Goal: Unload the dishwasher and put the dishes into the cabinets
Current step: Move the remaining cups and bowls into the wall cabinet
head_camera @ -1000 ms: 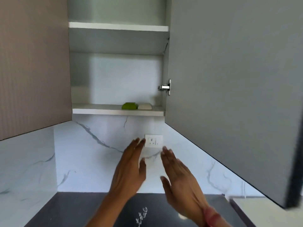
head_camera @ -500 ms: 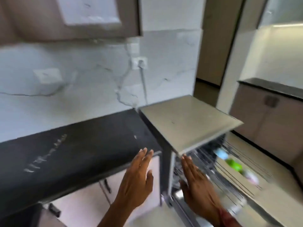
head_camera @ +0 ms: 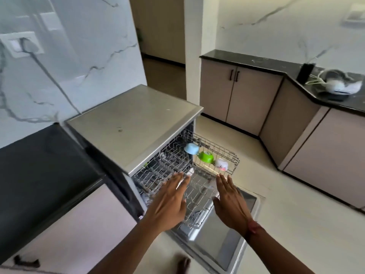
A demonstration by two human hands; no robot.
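Steel-grey, the dishwasher (head_camera: pixel 134 123) stands open at the right end of the black worktop (head_camera: pixel 39 175), with its door (head_camera: pixel 223 240) lying flat over the pale floor (head_camera: pixel 296 214). A wire rack (head_camera: pixel 227 153) is pulled out of it to the right. Three dishes sit in a row along the rack's far side: a blue bowl (head_camera: pixel 191 148), then a green bowl (head_camera: pixel 206 157) just beside it, then a white cup (head_camera: pixel 221 164) with pink marks at the right end. All three lie tipped on their sides.

Below and nearer to me, a lower rack (head_camera: pixel 197 200) sits over the door. I cannot tell what lies in it, because the wires blur.

My left hand (head_camera: pixel 167 202) hangs palm down over the near left part of the racks. Its fingers (head_camera: pixel 177 180) are straight and a little spread, and they hold nothing. My right hand (head_camera: pixel 231 204) hangs beside it over the right edge, also flat and empty, with its fingertips close to the cup but apart from it. A red band (head_camera: pixel 252 228) circles my right wrist.

On the marble wall at far left, a dark cable (head_camera: pixel 51 76) runs from a socket (head_camera: pixel 21 44) down behind the dishwasher. Beige cabinets (head_camera: pixel 237 95) with a dark top line the far right wall, and some blurred items sit on that top.
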